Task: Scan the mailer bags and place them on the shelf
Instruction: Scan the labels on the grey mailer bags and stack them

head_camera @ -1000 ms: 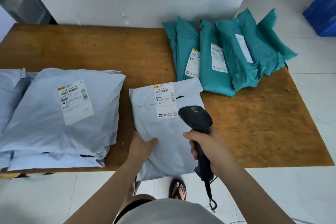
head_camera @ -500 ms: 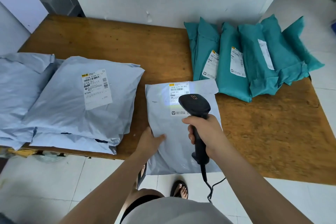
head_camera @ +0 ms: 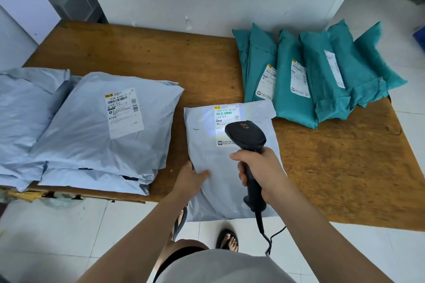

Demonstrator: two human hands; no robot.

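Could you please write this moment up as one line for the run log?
step: scanning | right hand grips scanner, beam on label | left hand holds grey mailer bag on table

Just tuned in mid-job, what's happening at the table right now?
A person is scanning a grey mailer bag lying at the front edge of the wooden table. The right hand grips a black corded scanner, whose light falls on the bag's label. The left hand holds the bag's left edge, thumb on top. More grey bags are stacked on the left, and teal bags on the right.
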